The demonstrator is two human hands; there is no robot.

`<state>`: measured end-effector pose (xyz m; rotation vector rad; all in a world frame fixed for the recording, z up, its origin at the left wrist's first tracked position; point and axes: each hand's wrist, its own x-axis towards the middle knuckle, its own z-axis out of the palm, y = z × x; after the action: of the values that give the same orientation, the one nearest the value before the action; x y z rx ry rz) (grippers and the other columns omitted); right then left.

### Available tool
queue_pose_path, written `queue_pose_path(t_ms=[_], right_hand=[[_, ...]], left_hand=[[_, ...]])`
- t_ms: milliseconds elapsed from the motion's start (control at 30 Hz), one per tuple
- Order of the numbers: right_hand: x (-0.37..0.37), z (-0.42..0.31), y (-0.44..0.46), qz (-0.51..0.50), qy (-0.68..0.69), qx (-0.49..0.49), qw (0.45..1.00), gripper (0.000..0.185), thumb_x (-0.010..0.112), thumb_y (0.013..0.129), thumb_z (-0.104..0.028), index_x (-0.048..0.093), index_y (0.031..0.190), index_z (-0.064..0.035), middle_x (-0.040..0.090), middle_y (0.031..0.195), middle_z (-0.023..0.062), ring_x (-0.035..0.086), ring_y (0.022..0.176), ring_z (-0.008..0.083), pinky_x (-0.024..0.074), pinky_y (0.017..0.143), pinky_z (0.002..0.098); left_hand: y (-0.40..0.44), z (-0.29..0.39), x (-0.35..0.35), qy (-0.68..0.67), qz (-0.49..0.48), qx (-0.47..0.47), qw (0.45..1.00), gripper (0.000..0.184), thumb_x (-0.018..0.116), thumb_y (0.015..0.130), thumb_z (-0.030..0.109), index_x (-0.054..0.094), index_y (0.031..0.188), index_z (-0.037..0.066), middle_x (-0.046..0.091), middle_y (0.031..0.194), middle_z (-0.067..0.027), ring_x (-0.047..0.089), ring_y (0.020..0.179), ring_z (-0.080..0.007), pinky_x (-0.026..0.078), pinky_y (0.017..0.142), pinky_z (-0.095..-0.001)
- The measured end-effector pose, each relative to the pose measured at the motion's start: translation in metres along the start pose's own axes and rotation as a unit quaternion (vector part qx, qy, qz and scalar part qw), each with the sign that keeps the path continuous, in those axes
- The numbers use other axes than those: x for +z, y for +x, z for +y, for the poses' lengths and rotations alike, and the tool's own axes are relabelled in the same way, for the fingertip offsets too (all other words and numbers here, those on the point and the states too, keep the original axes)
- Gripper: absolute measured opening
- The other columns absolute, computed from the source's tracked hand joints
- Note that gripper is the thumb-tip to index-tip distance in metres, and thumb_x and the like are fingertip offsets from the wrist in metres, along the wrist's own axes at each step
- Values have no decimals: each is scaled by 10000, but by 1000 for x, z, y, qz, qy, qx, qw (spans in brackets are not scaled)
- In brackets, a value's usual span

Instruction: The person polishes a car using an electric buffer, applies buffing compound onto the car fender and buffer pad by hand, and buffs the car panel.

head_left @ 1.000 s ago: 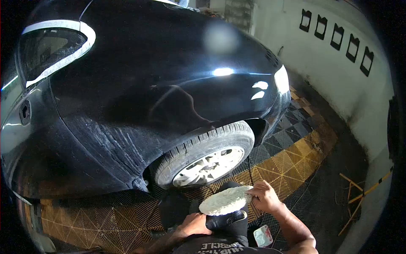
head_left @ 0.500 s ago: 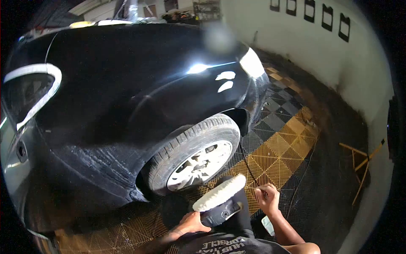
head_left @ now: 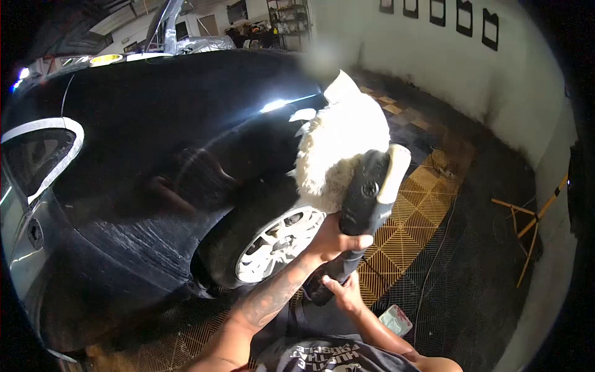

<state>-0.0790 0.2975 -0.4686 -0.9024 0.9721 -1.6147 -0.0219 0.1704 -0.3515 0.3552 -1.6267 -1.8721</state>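
A black polisher (head_left: pixel 358 201) with a thick white wool pad (head_left: pixel 344 139) is held up in front of the dark car fender (head_left: pixel 248 139). My left hand (head_left: pixel 339 239) is closed round the middle of its body. Lower down, my right hand (head_left: pixel 347 292) grips the rear end, thumb on top. The pad faces the fender and hides part of the headlight area; whether it touches the paint, I cannot tell. Below and left of the pad is the front wheel (head_left: pixel 276 248), with its pale rim.
White tape (head_left: pixel 77 133) edges the car's side window. A small clear container (head_left: pixel 395 321) sits on the floor by my right arm. A cable (head_left: pixel 437 260) runs over the black and yellow floor tiles (head_left: pixel 406 229). A yellow stand (head_left: pixel 536 217) is near the right wall.
The polisher has risen from low by my legs, its pad swinging up toward the fender. My right hand has moved left from beside the cable onto the polisher's rear end.
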Motion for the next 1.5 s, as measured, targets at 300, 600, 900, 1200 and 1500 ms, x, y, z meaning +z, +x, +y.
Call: queue_pose_path(t_ms=[300, 600, 900, 1200, 1500], right_hand=[[-33, -43, 50, -3, -73, -21, 997, 323, 735, 807, -111, 522, 1021, 2, 615, 773, 57, 612, 618, 149, 518, 559, 290], [-15, -62, 43, -49, -116, 4, 992, 345, 768, 768, -112, 539, 1008, -19, 620, 771, 42, 589, 609, 133, 506, 562, 280], [8, -77, 41, -201, -197, -15, 959, 735, 823, 730, -156, 445, 1322, 58, 642, 1153, 151, 610, 1080, 194, 467, 975, 334], [-57, -85, 73, -70, -110, 43, 991, 461, 791, 736, -68, 519, 1100, 14, 638, 844, 54, 620, 669, 117, 528, 606, 269], [-50, -78, 61, -95, -110, 52, 988, 405, 708, 630, -31, 582, 1014, -5, 644, 819, 52, 624, 703, 134, 525, 674, 278]], left_hand=[[35, -27, -3, -48, 110, 43, 992, 435, 862, 743, 308, 644, 1021, 53, 677, 904, -37, 630, 804, -117, 532, 755, -299], [7, -14, 2, 49, 231, 68, 969, 394, 824, 734, 244, 650, 1008, 22, 690, 886, -58, 649, 773, -142, 539, 741, -311], [-63, 15, -1, 42, 294, 177, 938, 369, 785, 737, 147, 640, 1029, -26, 681, 954, -80, 658, 834, -153, 547, 796, -317], [52, -13, 13, 15, 215, 94, 972, 390, 825, 746, 251, 638, 998, 20, 671, 873, -55, 640, 747, -137, 538, 700, -305], [32, -9, 14, 39, 229, 57, 971, 414, 832, 730, 251, 639, 1013, 18, 684, 884, -56, 637, 785, -132, 530, 756, -298]])
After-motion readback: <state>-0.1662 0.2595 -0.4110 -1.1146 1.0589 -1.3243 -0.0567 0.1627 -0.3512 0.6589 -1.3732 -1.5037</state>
